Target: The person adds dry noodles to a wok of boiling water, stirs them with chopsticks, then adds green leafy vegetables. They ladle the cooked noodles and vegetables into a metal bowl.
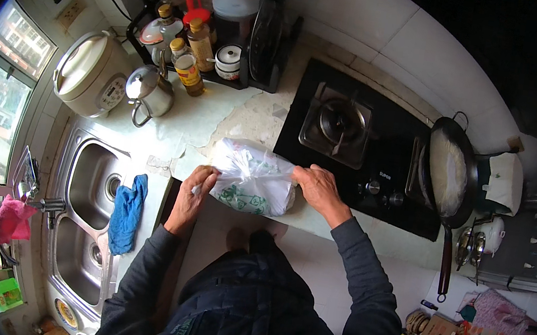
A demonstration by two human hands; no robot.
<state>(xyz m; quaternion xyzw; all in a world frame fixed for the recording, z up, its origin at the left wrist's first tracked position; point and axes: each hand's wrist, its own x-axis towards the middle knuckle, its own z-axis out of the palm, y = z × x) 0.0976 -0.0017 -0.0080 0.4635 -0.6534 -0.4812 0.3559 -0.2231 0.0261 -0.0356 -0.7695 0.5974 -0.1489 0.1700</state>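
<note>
A full white plastic bag [256, 181] with green print sits at the counter's front edge, left of the gas hob. Its top is gathered into a twist or knot at the middle. My left hand [195, 192] grips the bag's plastic on the left side, fingers closed. On the right side, my right hand [319, 189] pinches another part of the plastic, drawn out from the centre. What is inside the bag cannot be made out.
A black gas hob [353, 138] and a frying pan [451, 171] are on the right. Leftward are a double steel sink [93, 185], a blue cloth [127, 215], a metal kettle [149, 91] and a rice cooker [92, 73]. Bottles [187, 68] stand at a black rack.
</note>
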